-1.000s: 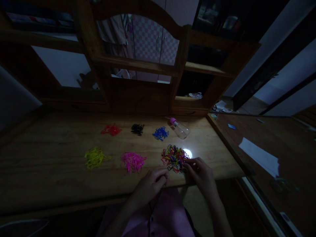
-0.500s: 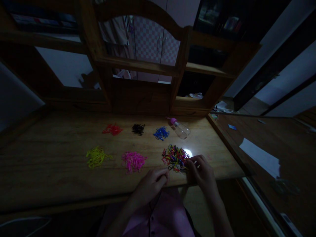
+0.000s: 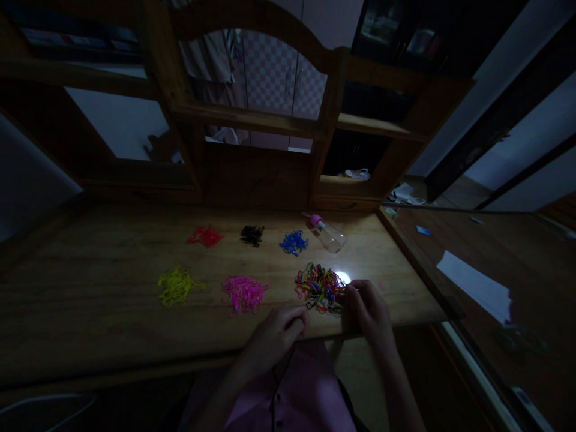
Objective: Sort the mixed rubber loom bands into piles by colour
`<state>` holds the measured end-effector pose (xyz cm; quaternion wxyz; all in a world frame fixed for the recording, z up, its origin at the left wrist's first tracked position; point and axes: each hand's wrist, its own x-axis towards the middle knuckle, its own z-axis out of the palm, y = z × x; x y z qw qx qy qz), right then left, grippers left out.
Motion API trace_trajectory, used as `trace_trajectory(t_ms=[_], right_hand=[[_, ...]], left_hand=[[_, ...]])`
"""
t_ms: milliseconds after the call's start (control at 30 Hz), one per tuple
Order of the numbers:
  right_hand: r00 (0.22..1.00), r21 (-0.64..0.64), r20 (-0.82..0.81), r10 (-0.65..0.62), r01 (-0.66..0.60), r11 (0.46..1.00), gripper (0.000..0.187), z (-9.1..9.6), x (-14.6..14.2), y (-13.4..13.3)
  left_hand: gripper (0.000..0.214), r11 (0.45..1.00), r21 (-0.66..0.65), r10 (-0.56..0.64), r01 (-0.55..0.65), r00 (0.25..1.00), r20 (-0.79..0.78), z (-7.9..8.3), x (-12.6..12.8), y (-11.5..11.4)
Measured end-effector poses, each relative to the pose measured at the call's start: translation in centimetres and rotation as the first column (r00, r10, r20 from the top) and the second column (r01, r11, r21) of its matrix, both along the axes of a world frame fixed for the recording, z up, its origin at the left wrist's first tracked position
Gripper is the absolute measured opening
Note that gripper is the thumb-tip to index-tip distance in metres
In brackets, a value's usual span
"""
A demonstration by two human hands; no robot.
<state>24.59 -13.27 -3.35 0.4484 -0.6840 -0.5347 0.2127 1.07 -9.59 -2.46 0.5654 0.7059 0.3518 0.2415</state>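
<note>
A mixed pile of small coloured rubber bands [image 3: 320, 288] lies near the front edge of the wooden desk. My right hand [image 3: 366, 306] is at its right side, thumb and fingertips pinched together against the outer bands; whatever is between them is too small to make out. Curled closed, my left hand [image 3: 284, 327] rests at the desk edge, left of and below this pile, its inside hidden. Sorted by colour are pink bands [image 3: 244, 294], yellow bands [image 3: 176, 285], red bands [image 3: 206, 236], black bands [image 3: 252, 235] and blue bands [image 3: 294, 242].
Behind the blue and mixed piles lies a clear bottle with a pink cap [image 3: 330, 235]. A bright light spot falls beside the mixed pile. Wooden shelving [image 3: 256, 123] rises along the desk's back. To the right, white paper [image 3: 474, 287] lies on a brown surface.
My right hand has shifted slightly to the right at the edge of the mixed pile, its fingers drawn a little closer together. My left hand stays where it was.
</note>
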Motion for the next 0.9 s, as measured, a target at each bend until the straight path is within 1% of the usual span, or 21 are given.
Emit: trace_trajectory(t_ms=[167,400,500,633,767,833,900], right_hand=[[0.997,0.046,-0.073,-0.008,0.011,0.999,0.019,0.2,-0.2,0.3],[0.997,0.079,-0.077,-0.005,0.011,0.997,0.018,0.2,-0.3,0.4],[0.996,0.094,-0.095,0.000,0.009,0.996,0.017,0.1,-0.5,0.4],[0.994,0.103,-0.103,0.019,-0.008,0.995,0.015,0.3,-1.3,0.2],[0.996,0.134,-0.065,0.064,-0.055,0.989,0.012,1.1,-2.5,-0.1],[0.995,0.151,-0.059,0.082,-0.072,0.986,0.011,1.5,-3.1,-0.3],[0.994,0.160,-0.068,0.087,-0.075,0.984,0.011,1.8,-3.5,-0.4]], left_hand=[[0.019,1.000,-0.008,-0.001,0.001,1.000,-0.005,-0.1,0.1,0.0],[0.018,1.000,-0.004,0.006,-0.006,1.000,0.027,-0.1,0.0,0.1],[0.019,0.999,-0.002,0.038,-0.038,0.999,0.033,0.1,0.2,0.0],[0.018,0.986,-0.021,0.168,-0.167,0.985,0.037,0.7,1.9,-0.5],[0.024,0.953,0.089,0.296,-0.291,0.954,-0.048,1.1,4.7,-0.9],[0.025,0.943,0.127,0.318,-0.308,0.946,-0.062,1.1,5.7,-1.0],[0.022,0.947,0.138,0.296,-0.289,0.954,-0.036,1.1,6.3,-1.1]])
